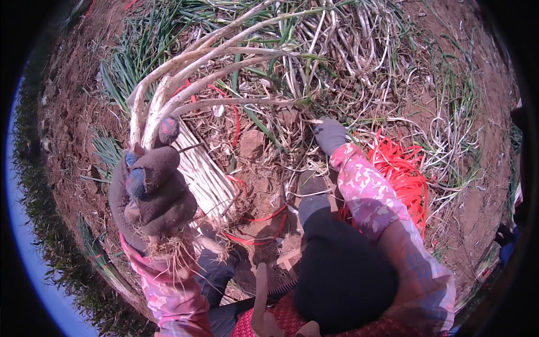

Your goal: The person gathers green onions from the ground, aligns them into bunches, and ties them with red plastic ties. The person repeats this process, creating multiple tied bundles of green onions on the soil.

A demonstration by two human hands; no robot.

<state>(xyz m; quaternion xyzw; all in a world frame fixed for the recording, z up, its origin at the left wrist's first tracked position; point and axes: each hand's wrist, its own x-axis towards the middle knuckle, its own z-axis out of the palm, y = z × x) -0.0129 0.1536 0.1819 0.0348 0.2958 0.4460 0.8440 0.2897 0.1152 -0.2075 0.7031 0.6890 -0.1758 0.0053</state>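
My left hand, in a worn dark glove with coloured fabric showing at the fingers, is closed around a bunch of long green onions. Their rooty ends hang below the fist and their pale stalks arch up and to the right. Beneath and beside this hand lies a bundle of white onion stalks on the soil. My right hand, in a grey glove, is low over the plant litter at the tips of thin stalks; its fingers are partly hidden, and I cannot tell whether it grips anything.
Red plastic strips lie heaped beside my right forearm. Loose onion stalks are piled ahead, with green leaves at the upper left. A stone sits mid-ground. A tied onion bundle lies at the lower left.
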